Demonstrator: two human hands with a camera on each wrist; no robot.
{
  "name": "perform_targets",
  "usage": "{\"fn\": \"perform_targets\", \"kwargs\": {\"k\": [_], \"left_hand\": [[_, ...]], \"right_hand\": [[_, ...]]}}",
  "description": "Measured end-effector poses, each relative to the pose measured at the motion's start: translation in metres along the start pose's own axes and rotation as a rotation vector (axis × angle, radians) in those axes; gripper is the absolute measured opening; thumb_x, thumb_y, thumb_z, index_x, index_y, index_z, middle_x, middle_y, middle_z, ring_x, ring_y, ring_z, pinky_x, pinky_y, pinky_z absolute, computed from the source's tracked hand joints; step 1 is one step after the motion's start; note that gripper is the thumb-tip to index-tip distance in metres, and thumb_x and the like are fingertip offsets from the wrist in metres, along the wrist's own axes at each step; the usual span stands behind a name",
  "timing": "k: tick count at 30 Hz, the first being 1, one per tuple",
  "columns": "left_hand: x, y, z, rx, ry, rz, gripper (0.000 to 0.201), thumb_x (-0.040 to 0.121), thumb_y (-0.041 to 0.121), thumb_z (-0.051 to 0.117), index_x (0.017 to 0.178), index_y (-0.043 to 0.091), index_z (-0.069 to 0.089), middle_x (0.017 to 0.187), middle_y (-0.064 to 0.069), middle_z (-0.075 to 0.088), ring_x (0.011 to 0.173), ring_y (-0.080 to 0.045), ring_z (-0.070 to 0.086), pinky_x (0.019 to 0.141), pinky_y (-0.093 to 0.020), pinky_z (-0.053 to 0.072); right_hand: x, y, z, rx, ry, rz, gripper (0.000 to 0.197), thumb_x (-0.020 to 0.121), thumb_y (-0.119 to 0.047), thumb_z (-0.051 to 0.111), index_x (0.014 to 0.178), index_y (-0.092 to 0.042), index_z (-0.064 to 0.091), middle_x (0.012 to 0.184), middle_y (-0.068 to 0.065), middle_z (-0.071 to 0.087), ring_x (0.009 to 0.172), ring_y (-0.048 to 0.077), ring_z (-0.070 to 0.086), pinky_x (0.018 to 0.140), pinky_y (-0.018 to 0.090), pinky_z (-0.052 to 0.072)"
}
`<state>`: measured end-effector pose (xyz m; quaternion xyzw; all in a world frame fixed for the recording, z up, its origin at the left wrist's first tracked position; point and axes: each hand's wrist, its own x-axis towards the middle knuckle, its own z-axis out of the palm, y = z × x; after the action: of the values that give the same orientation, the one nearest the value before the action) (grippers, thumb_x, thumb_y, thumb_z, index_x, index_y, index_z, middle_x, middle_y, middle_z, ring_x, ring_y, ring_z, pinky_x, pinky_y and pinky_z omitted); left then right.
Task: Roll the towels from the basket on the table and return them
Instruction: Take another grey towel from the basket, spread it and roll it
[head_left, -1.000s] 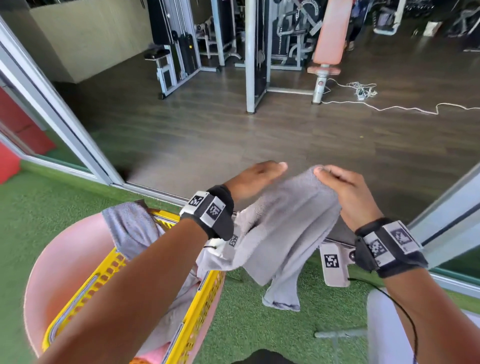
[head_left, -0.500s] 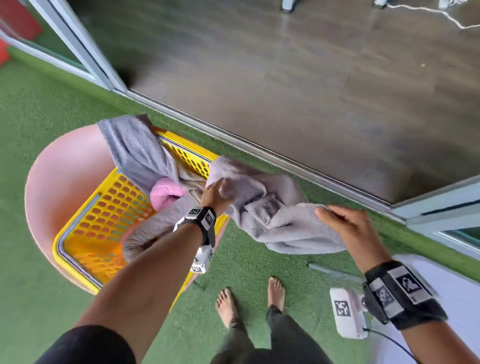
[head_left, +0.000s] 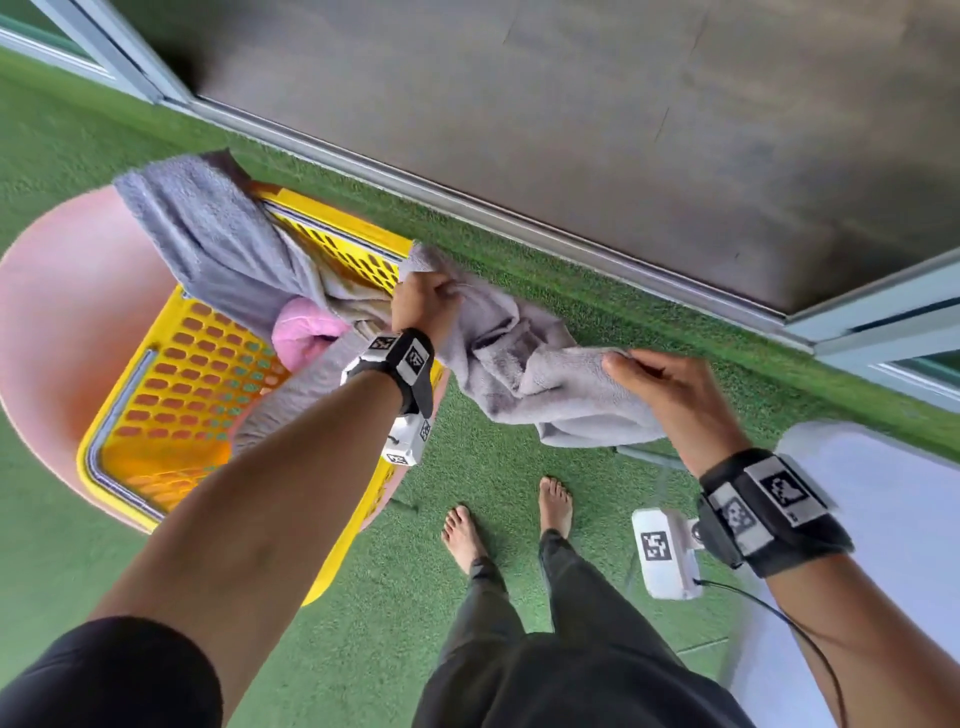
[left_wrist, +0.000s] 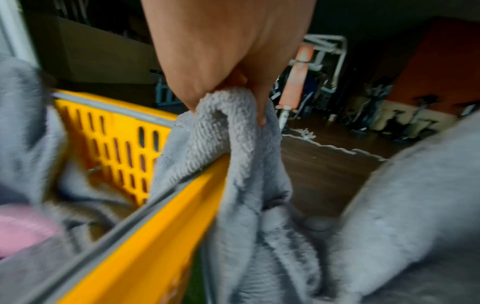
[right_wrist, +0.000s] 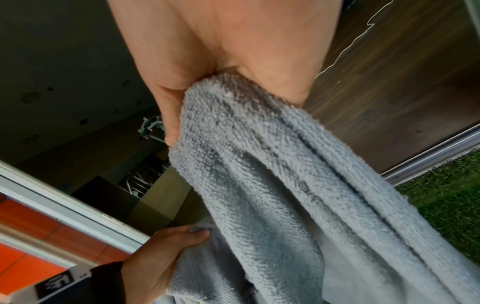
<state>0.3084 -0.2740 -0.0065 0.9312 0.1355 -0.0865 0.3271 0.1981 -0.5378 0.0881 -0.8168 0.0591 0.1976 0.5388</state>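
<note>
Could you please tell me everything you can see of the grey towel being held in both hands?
The grey towel is looped terry cloth, crumpled and unrolled. It sags between the left hand, which pinches one end by the yellow basket rim, and the right hand, which grips the other. Its slack middle hangs over the green turf, apparently clear of it.

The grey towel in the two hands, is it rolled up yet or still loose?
Still loose. The grey towel sags crumpled between the left hand and right hand, each pinching an edge; no roll shows.
</note>
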Motion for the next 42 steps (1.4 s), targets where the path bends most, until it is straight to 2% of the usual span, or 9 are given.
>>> {"fn": "perform_targets", "kwargs": {"k": [6,11,14,17,22,28,33,37,42], "left_hand": [[-0.038,0.101,0.015,-0.202,-0.276,0.209,0.019,0.085,0.016,0.054,0.087,0.022,0.071,0.09,-0.002,0.071,0.078,-0.016,0.062,0.066,-0.019,0.053],[-0.057,0.144,0.025,-0.128,-0.382,0.31,0.044,0.084,0.037,0.058,0.125,0.023,0.06,0.119,-0.005,0.064,0.11,-0.022,0.057,0.096,-0.034,0.042],[-0.077,0.161,0.007,-0.435,-0.63,0.319,0.035,0.095,0.038,0.051,0.121,0.019,0.064,0.111,-0.002,0.069,0.11,-0.018,0.062,0.094,-0.032,0.044],[-0.096,0.172,-0.017,-0.759,-0.853,0.266,0.044,0.081,0.045,0.062,0.113,0.016,0.063,0.116,-0.008,0.068,0.103,-0.004,0.064,0.095,-0.025,0.045],[-0.091,0.204,-0.075,-0.861,-0.738,0.414,0.011,0.091,0.011,0.055,0.084,0.011,0.064,0.083,0.0,0.063,0.083,-0.01,0.057,0.077,-0.021,0.043],[-0.082,0.257,-0.167,-0.699,-0.45,0.758,0.014,0.094,-0.001,0.05,0.084,0.003,0.058,0.061,0.018,0.055,0.06,0.007,0.046,0.057,-0.007,0.034],[-0.075,0.26,-0.202,-0.777,-0.189,0.706,0.016,0.092,0.005,0.056,0.076,0.006,0.06,0.066,0.014,0.056,0.064,0.001,0.05,0.063,-0.014,0.038],[-0.089,0.245,-0.175,-0.764,-0.457,0.657,0.028,0.093,0.027,0.055,0.11,0.007,0.064,0.108,-0.006,0.064,0.106,-0.015,0.056,0.102,-0.033,0.04],[-0.111,0.246,-0.183,-0.924,-0.64,0.587,0.041,0.098,0.018,0.048,0.12,-0.016,0.052,0.123,-0.033,0.055,0.112,-0.034,0.055,0.099,-0.039,0.044]], "right_hand": [[-0.021,-0.025,-0.03,0.072,0.14,-0.036,0.019,0.089,-0.035,0.058,0.101,-0.023,0.067,0.097,0.026,0.066,0.091,0.052,0.056,0.085,0.068,0.042],[-0.043,-0.031,-0.065,0.116,0.24,-0.055,0.02,0.091,-0.031,0.059,0.103,-0.018,0.069,0.096,0.019,0.068,0.091,0.051,0.056,0.087,0.063,0.042],[-0.044,-0.038,-0.073,0.066,0.189,-0.136,0.02,0.093,-0.034,0.059,0.102,-0.02,0.071,0.092,0.021,0.067,0.084,0.05,0.058,0.082,0.062,0.046],[-0.034,-0.064,-0.077,0.036,0.155,-0.236,0.02,0.094,-0.029,0.061,0.083,-0.013,0.068,0.067,0.002,0.056,0.06,0.026,0.047,0.059,0.04,0.039],[-0.011,-0.122,-0.087,0.021,0.285,-0.389,0.02,0.09,-0.016,0.065,0.072,-0.021,0.057,0.058,-0.018,0.051,0.058,-0.005,0.043,0.058,0.013,0.035],[-0.005,-0.178,-0.1,0.092,0.275,-0.553,0.02,0.094,-0.025,0.06,0.082,-0.009,0.061,0.069,-0.013,0.055,0.069,0.0,0.049,0.066,0.017,0.036],[-0.026,-0.166,-0.097,0.155,0.235,-0.564,0.041,0.092,-0.031,0.061,0.072,0.001,0.045,0.071,0.007,0.03,0.069,0.016,0.031,0.067,0.036,0.024],[-0.03,-0.2,-0.101,-0.002,0.238,-0.651,0.038,0.094,-0.019,0.06,0.068,0.0,0.04,0.068,0.002,0.025,0.063,0.01,0.027,0.057,0.028,0.022],[-0.018,-0.222,-0.092,-0.048,0.244,-0.697,0.036,0.089,-0.027,0.062,0.076,0.005,0.05,0.069,0.002,0.036,0.067,0.011,0.034,0.06,0.031,0.027]]}}
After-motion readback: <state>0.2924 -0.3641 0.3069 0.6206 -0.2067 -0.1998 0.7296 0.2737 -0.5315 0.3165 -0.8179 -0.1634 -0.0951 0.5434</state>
